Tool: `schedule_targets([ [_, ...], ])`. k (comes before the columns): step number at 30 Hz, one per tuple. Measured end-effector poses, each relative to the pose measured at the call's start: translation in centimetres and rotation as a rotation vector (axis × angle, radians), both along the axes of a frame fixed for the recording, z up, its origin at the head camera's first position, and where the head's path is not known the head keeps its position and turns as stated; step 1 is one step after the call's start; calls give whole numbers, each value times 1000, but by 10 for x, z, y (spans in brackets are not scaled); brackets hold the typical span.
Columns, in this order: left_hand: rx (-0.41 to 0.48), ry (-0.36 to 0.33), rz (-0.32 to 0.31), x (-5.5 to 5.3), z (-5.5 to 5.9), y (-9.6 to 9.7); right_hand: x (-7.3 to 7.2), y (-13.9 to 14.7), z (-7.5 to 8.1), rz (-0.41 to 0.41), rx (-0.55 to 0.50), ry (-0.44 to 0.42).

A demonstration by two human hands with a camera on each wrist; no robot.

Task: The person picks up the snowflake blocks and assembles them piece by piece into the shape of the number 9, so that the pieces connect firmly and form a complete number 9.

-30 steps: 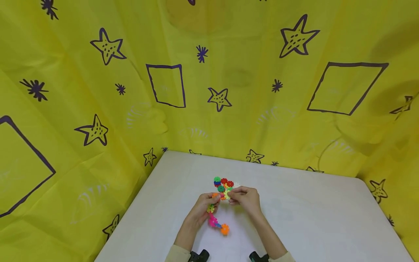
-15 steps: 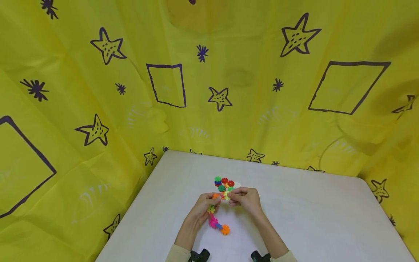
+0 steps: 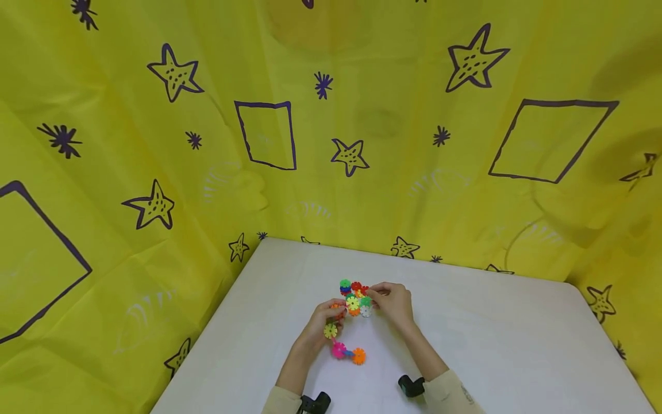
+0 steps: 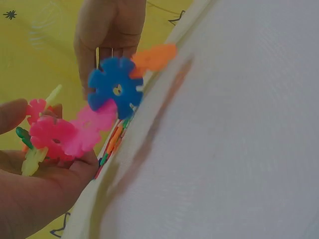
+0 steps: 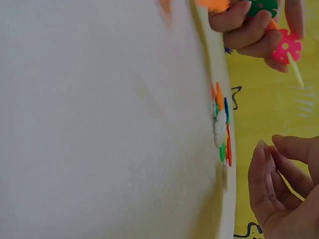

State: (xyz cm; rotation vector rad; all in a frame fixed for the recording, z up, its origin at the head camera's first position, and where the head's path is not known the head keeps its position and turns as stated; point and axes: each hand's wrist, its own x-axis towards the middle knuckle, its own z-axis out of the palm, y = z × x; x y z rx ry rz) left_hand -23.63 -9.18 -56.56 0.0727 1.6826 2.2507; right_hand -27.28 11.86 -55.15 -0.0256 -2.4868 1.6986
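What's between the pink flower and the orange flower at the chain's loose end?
A blue flower sits between the pink flower and the orange flower. The left wrist view shows it best.

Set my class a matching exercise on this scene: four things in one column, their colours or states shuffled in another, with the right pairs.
1. left hand
2. right hand
3. table
4. backdrop

A. white
B. no disc visible in its fingers
C. yellow, with dark star drawings
D. holding a chain of flower discs

Pairs: 1-D, 2-B, 3-A, 4-C
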Motion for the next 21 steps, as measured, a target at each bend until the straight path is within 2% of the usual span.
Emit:
schedule_targets([
  [5,3,17,-22,1,-2,2,-13,-1,-6,11,209,17],
  [10,-35,36,-39,1,-2,4,-23,-4,-11,45,364,19],
  [16,-72,28,-68,1,-1,5,-29,-4,-15,54,446,-4],
  [21,-72,20,-84,0,-2,5,-30,-1,-15,50,441,-9],
])
